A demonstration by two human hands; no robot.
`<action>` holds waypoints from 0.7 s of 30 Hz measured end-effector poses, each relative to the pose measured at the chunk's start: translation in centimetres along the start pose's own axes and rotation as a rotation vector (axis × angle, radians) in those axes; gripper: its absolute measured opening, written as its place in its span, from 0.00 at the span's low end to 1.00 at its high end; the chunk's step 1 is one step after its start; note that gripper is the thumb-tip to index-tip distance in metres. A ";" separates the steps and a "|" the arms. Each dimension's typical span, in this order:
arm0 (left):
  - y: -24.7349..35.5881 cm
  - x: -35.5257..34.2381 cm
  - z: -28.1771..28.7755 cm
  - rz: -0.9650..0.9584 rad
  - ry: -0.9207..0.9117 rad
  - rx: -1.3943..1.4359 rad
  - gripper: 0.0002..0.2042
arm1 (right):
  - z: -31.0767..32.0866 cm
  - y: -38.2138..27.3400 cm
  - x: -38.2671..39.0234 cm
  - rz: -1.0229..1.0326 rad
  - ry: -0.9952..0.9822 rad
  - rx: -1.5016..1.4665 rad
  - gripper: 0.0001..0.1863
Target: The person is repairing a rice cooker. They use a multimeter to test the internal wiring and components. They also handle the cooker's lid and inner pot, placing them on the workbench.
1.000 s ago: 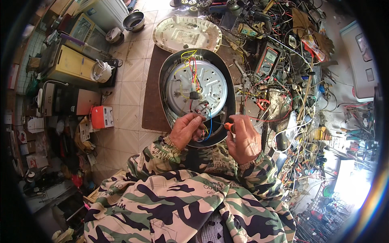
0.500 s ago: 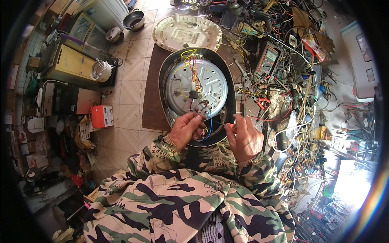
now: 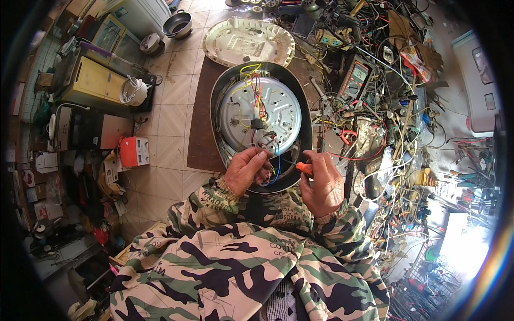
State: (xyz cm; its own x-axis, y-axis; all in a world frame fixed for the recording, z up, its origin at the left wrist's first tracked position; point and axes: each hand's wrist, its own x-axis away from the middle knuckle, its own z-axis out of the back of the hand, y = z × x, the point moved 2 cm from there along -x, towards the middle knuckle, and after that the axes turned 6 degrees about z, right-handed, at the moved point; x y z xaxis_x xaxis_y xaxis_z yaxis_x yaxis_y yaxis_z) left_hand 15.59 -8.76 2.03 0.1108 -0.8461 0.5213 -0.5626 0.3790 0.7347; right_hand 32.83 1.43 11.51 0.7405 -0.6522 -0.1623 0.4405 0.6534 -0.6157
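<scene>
An opened oval appliance holds a silver round plate with red, yellow and blue wires and a small dark connector block. My left hand pinches at the lower part of the plate, among small metal fittings and wires; exactly what is between the fingertips is hidden. My right hand is closed on an orange-handled screwdriver at the lower right rim, its shaft pointing left into the housing toward my left fingers.
A cream plastic cover lies beyond the appliance on the brown board. A dense pile of cables and tools, with a multimeter, fills the right side. Cabinets, a red box and a pan stand left on the tiled floor.
My right fingers and the screwdriver have shifted slightly, with more of the orange handle showing than half a second ago. My left hand stays in nearly the same place.
</scene>
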 end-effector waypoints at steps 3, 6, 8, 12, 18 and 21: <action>-0.1 0.0 0.0 -0.001 0.003 0.013 0.16 | 0.1 -0.1 -0.1 0.005 0.000 -0.039 0.24; -0.1 0.0 0.0 0.000 0.006 0.017 0.16 | 0.0 0.3 0.0 0.062 0.008 -0.045 0.23; -0.1 0.0 0.1 -0.002 0.007 0.015 0.16 | 0.1 0.3 -0.2 0.132 0.021 0.011 0.21; -0.1 0.0 0.1 0.001 0.014 0.004 0.16 | 0.3 -0.8 -0.1 0.013 -0.005 0.105 0.19; 0.0 0.0 0.1 0.000 0.005 0.014 0.16 | -0.1 -0.4 0.2 0.074 -0.049 0.236 0.23; -0.1 0.0 0.2 -0.014 0.005 0.007 0.16 | -0.1 -0.7 -0.4 0.146 0.038 0.222 0.21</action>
State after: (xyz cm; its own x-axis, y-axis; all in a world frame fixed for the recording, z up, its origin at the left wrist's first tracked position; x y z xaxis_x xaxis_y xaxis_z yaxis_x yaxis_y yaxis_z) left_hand 15.46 -8.91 1.82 0.1233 -0.8493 0.5133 -0.5667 0.3644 0.7390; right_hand 32.22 1.20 11.92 0.7867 -0.5558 -0.2686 0.4339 0.8074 -0.3998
